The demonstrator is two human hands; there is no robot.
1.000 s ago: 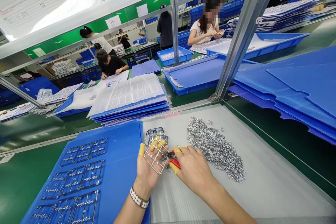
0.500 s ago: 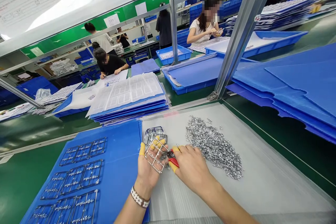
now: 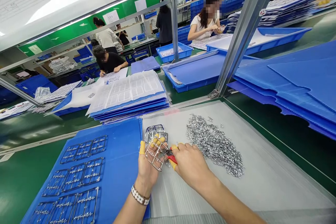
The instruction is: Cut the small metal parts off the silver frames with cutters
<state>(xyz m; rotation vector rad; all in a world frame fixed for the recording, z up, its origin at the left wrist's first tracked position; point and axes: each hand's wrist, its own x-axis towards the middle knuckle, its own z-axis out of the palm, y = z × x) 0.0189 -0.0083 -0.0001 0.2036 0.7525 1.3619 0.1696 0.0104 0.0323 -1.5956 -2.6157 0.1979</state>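
— Checking the hold: what did the left hand [image 3: 146, 171] have?

— A wire frame [image 3: 156, 154] strung with small twisted metal parts, held above the left edge of the pale plastic sheet [image 3: 262, 178], with the yellow-capped fingers [image 3: 142, 147] clamped on it.

— And the right hand [image 3: 193, 166]?

— Its fingers were closed around red-handled cutters [image 3: 173, 159], right at the frame.

— Was that a good way to work?

— I'd say so: the frame was braced and the cutters close, beside the heap of twisted metal pieces [image 3: 214, 145]. Other frames [image 3: 78, 178] lay on the blue corrugated board [image 3: 123, 136].
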